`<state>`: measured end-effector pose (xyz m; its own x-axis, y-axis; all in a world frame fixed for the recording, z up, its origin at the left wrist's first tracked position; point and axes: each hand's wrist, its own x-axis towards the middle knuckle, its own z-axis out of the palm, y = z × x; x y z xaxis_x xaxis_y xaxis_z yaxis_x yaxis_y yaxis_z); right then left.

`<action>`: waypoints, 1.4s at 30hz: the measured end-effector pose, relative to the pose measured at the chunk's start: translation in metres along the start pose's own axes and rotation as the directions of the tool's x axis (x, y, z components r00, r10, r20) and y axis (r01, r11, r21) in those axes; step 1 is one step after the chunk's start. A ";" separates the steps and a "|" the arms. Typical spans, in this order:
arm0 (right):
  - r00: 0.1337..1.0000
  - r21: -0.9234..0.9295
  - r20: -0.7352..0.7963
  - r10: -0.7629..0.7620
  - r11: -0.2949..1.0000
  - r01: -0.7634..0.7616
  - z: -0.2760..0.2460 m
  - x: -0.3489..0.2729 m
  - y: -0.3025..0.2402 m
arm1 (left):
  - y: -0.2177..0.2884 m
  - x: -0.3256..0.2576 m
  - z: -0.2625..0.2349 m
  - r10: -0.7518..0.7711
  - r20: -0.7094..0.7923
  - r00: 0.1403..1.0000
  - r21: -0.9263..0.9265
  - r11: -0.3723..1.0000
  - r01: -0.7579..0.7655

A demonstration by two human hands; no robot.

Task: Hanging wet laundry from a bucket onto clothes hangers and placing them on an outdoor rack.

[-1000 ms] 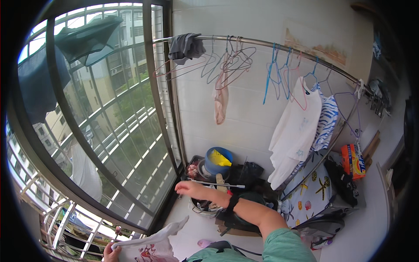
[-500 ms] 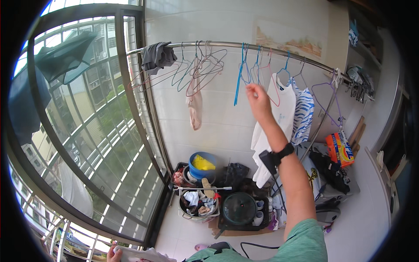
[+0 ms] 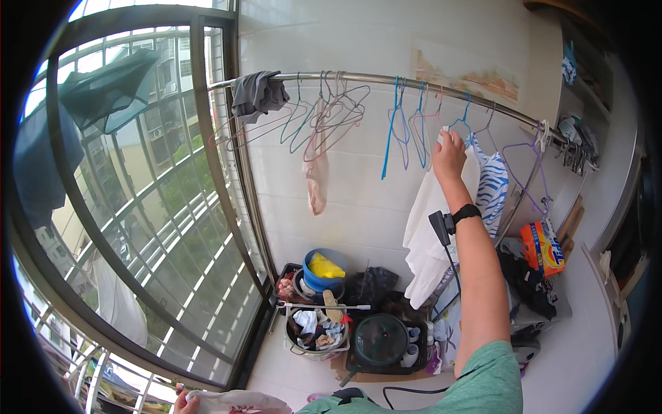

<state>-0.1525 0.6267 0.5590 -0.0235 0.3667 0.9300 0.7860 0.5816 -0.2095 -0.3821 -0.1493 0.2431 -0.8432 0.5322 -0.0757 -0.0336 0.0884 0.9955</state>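
At the lower left edge, my left hand (image 3: 185, 401) is closed on a pale piece of clothing (image 3: 238, 401) with a reddish print, partly cut off by the frame. My right hand (image 3: 449, 153) is raised to the hanging rail, its fingers curled at the neck of a white shirt (image 3: 431, 224). The shirt hangs long under a blue hanger (image 3: 460, 116), and my hand covers its collar. Just behind it hangs a blue and white patterned garment (image 3: 492, 183). Left of my hand, several bare hangers (image 3: 404, 131) in blue, purple and pink dangle from the rail (image 3: 386, 79).
A grey cloth (image 3: 258, 96) and a pale pink garment (image 3: 316, 183) hang farther left. Below stand a blue basin (image 3: 324, 277), a laundry basket (image 3: 296, 343) of clothes and a dark green lid (image 3: 379, 339). An orange detergent bag (image 3: 542, 248) sits right. A barred window (image 3: 165, 207) lines the left.
My right hand has moved right, from beside the bare blue hangers to the top of the white shirt. The left hand still holds the pale clothing.
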 end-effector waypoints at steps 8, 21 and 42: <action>0.954 -0.140 0.301 -0.010 0.989 0.054 0.001 0.007 -0.047 | -0.001 -0.003 0.002 -0.017 0.005 1.000 0.022 1.000 0.017; 0.939 -0.173 0.335 0.077 0.985 -0.019 0.031 0.017 -0.034 | -0.007 -0.003 0.005 0.012 0.038 0.999 0.031 0.999 -0.013; 0.977 0.728 0.186 0.105 0.653 -0.209 -0.056 -0.090 -0.061 | 0.024 -0.010 0.035 -0.214 0.001 0.977 -0.322 0.925 0.203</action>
<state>-0.1643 0.5177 0.5047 -0.0548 0.5544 0.8305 0.0686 0.8318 -0.5508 -0.3553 -0.1232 0.2655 -0.8159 0.5017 -0.2875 -0.3752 -0.0809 0.9234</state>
